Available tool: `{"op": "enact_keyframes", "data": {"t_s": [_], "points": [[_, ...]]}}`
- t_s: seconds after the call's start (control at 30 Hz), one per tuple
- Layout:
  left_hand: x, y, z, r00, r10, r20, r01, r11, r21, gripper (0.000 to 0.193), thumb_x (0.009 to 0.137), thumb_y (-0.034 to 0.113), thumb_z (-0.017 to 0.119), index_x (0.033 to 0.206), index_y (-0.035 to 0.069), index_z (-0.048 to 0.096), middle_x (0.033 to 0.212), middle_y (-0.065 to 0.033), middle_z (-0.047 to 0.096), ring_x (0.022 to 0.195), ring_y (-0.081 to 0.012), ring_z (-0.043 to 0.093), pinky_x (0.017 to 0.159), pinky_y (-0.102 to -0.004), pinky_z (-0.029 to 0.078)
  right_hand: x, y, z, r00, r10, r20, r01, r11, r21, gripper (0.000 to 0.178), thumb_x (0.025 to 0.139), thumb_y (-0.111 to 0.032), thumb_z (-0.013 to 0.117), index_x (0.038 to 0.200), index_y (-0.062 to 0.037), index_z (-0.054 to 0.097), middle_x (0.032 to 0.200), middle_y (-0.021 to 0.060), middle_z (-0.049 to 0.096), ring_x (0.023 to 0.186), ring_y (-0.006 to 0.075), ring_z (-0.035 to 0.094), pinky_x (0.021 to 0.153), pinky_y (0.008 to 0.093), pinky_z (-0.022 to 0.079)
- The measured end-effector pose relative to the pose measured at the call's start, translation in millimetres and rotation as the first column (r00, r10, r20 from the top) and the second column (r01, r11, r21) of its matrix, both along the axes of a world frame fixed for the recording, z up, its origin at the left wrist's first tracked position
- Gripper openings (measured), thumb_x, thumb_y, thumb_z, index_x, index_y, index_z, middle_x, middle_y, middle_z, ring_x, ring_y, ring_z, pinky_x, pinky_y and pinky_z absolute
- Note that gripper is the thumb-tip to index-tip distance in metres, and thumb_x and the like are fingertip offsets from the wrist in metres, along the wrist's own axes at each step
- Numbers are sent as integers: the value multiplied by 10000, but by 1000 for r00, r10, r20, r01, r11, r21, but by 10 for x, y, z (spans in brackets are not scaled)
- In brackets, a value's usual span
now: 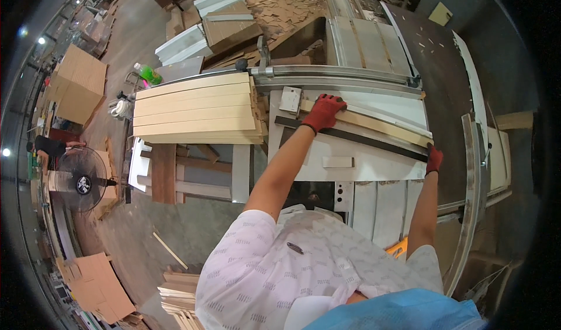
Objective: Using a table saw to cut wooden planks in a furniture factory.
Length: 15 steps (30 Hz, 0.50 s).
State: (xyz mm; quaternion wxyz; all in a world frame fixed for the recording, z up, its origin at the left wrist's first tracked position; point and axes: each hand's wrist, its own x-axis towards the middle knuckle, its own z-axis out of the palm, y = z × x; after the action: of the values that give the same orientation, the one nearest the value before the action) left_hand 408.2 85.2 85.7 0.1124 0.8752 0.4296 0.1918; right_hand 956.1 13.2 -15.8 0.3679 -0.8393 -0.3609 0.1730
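A pale wooden strip [380, 125] lies slantwise across the white board [374, 165] of the work table. My left hand [324, 112], in a red glove, is closed over the strip near its left end. At the strip's right end my right hand [433, 158], also red-gloved, grips it; most of those fingers are hidden. A dark strip [356, 137] runs alongside, nearer to me. Beyond the pale strip lies a white strip [385, 118]. Next to my left hand sits a white block [290, 99], and another small white block [339, 162] is nearer my body.
Stacked pale planks [196, 108] stand left of the board. A metal rail [345, 73] crosses behind. A green bottle [148, 74] is at the far left of the planks. A fan [85, 175] and a person [49, 147] are farther left. Wood scraps [292, 8] cover the floor beyond.
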Motion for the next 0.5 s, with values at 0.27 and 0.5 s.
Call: {"op": "enact_keyframes", "data": {"t_s": [0.27,0.5], "points": [[161,-2,145,980,-164,-111,165,986,-1,629,692,311,783,1272,196,568,1176,-114,574,1098,-326,563,964,-438,426,-206,-15,164,982,108,-154,-78,978,191,544,780,-430,767,952,81,695,882,207,694,848,291,649,774,389,489],[475,13,294,921,-262,-289,279,960,18,610,733,343,756,1297,208,568,1095,-123,586,971,-305,607,846,-434,476,517,-249,63,963,88,253,-61,992,-111,811,787,-661,647,1099,87,660,1114,338,629,1117,446,589,910,480,456]]}}
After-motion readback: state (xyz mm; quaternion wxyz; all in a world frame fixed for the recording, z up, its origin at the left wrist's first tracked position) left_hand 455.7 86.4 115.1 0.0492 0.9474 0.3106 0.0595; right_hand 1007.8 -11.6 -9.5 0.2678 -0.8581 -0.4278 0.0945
